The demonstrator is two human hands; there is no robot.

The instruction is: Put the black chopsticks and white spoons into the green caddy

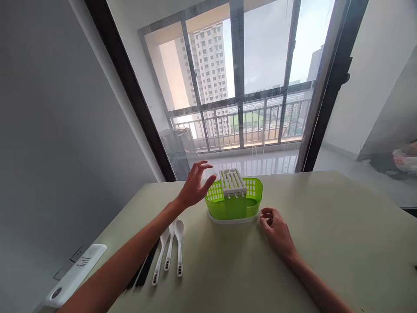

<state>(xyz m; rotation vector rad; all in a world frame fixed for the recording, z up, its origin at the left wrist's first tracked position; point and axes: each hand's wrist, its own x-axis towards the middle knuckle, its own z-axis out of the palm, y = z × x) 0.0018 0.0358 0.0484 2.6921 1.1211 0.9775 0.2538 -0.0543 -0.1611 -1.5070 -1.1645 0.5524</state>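
A green plastic cutlery basket [252, 198] with a white slotted insert [233, 181] and a white base stands on the pale table [325, 243]. My left hand [195, 187] hovers just left of the basket, raised above the table, fingers spread and holding nothing. My right hand [275, 228] rests on the table at the basket's right front corner, fingers curled, touching or nearly touching the white base. Three white spoons [171, 250] lie side by side on the table under my left forearm.
Dark chopsticks [145, 269] lie left of the spoons. A white power strip [76, 276] sits at the table's left edge against the grey wall. Behind the table is a large glass door to a balcony with a railing.
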